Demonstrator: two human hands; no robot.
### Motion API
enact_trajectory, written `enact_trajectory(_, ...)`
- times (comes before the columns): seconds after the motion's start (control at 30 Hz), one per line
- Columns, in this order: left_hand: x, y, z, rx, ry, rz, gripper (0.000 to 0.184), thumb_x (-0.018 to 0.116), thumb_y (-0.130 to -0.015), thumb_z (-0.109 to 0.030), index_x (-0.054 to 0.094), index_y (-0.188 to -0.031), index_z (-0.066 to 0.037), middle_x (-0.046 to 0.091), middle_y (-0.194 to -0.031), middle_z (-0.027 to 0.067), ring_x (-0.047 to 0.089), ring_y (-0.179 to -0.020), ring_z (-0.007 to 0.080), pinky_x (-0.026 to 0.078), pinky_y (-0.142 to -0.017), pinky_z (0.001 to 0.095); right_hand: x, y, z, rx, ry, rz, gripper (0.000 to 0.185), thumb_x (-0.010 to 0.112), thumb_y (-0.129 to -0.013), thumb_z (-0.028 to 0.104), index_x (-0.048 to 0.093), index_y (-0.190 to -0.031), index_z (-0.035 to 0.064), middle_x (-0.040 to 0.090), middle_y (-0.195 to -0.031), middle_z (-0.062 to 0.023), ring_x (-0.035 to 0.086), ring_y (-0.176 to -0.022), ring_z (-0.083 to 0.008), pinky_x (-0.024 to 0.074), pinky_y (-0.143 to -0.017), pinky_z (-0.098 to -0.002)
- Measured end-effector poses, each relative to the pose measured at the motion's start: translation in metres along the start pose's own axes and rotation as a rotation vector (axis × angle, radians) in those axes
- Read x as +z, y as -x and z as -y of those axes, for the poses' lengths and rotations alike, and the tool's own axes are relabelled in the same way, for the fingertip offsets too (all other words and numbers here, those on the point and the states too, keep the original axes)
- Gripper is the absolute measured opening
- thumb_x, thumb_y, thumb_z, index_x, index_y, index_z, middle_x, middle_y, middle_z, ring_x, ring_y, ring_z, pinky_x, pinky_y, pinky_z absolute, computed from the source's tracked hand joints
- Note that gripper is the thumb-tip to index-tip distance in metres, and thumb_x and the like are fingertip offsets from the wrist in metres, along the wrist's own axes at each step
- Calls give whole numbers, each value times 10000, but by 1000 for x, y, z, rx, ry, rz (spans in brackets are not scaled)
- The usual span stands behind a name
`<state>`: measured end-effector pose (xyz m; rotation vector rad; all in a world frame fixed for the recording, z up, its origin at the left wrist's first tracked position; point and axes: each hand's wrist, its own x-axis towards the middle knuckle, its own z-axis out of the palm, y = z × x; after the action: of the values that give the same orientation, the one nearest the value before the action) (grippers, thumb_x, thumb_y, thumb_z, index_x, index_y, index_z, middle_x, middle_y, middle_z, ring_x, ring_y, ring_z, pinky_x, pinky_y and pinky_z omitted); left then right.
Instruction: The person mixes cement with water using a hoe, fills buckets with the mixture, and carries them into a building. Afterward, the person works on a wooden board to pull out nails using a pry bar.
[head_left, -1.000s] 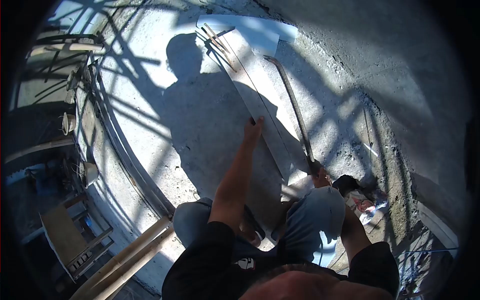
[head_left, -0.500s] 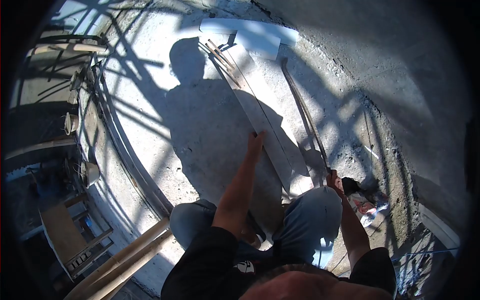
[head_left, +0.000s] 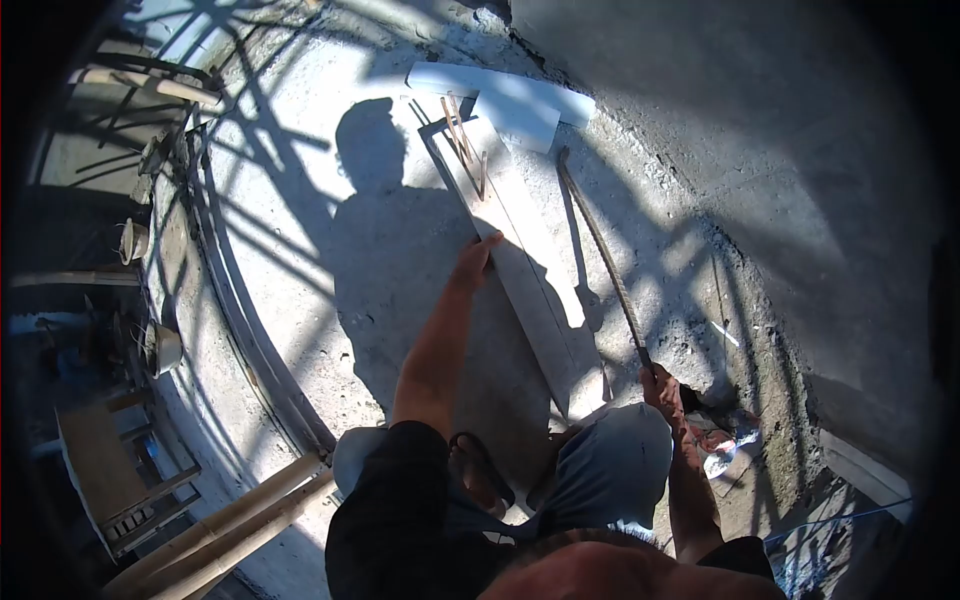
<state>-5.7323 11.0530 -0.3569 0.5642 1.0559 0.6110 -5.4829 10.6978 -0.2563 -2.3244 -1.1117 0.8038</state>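
Observation:
My left hand [head_left: 476, 262] grips the left edge of a long pale board [head_left: 530, 320], its thumb on the upper face. Several thin rusty rods [head_left: 462, 145] are at the board's far end; one stands nearly upright from its surface. My right hand [head_left: 662, 392] is closed around the near end of a long ribbed steel bar [head_left: 615, 265], beside my right knee. The bar points away from me, to the right of the board, and its far tip is bent. How the fingers sit under the board is hidden.
White sheet pieces [head_left: 515, 110] lie beyond the board on the rough concrete floor. Bamboo poles [head_left: 230, 520] and a wooden bench-like frame [head_left: 100, 465] are at lower left. A crumpled printed bag [head_left: 715, 445] lies right of my knee, near a concrete wall [head_left: 840, 250].
My left hand has slid farther up the board's edge. The rods at the far end have shifted, with one now more upright. My right hand and the bar have moved slightly left in view.

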Motion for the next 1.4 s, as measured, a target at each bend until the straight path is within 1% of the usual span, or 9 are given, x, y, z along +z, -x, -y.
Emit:
enact_trajectory(0.13,0,8,-14,127,-58,-128,328,698,-783,-201,564,-1026,-27,611,-874,59,589,-763,171,484,-685,320,-4,-2,-10,-147,22,-33,257,519,-889,250,602,-935,10,603,-725,-232,601,-755,-432,470,-603,-448)
enact_trajectory(0.17,-3,13,-20,159,-31,-156,338,702,-777,-194,564,-1035,-26,614,-886,63,585,-764,168,476,-683,320,-6,-6,-8,34,-24,52,258,516,-889,250,602,-930,10,605,-732,-236,602,-765,-430,466,-612,-448)
enact_trajectory(0.43,18,126,-187,494,-340,-393,358,720,-753,-161,514,-992,7,593,-890,94,574,-820,181,462,-687,319,-5,-4,-6,-51,-78,0,287,544,-873,287,617,-897,11,608,-719,-229,613,-727,-413,466,-601,-448)
enact_trajectory(0.67,-1,209,-227,1046,-303,-492,529,719,-756,-124,348,-1090,51,515,-1037,190,538,-937,234,456,-807,350,-58,0,33,-144,-82,-33,320,555,-874,290,628,-879,-21,601,-675,-204,589,-602,-346,442,-564,-406)
enact_trajectory(0.8,-23,205,-220,1267,-468,-656,572,733,-743,-145,317,-1080,56,479,-1036,206,511,-956,269,436,-832,400,-106,3,83,-136,-142,11,337,570,-896,291,604,-950,-40,514,-633,-22,436,-590,-97,356,-514,-295)
enact_trajectory(1.13,3,207,-223,1075,-648,-963,698,784,-634,-283,330,-1047,50,446,-992,228,498,-947,384,407,-832,483,-183,9,261,-343,-278,-92,454,487,-951,269,438,-1313,0,612,-1008,-128,519,-961,-125,388,-863,-247)
enact_trajectory(1.23,20,215,-221,944,-637,-1056,718,822,-605,-258,354,-1048,58,484,-1003,209,530,-935,337,433,-822,447,-193,30,315,-513,-341,-83,441,476,-958,227,412,-1330,1,622,-836,-156,536,-794,-105,430,-736,-250)
enact_trajectory(1.33,34,219,-220,916,-618,-1048,731,810,-607,-291,353,-1060,55,459,-1007,199,517,-947,348,421,-828,469,-181,30,315,-696,-109,15,409,497,-943,179,433,-1313,18,418,-535,-165,391,-471,-85,371,-454,-289)
enact_trajectory(1.4,40,220,-217,909,-669,-1056,694,765,-642,-284,333,-1084,30,414,-1038,207,493,-945,402,412,-812,501,-166,28,306,-717,-103,40,402,508,-936,172,447,-1307,31,433,-546,-169,400,-473,-91,377,-461,-289)
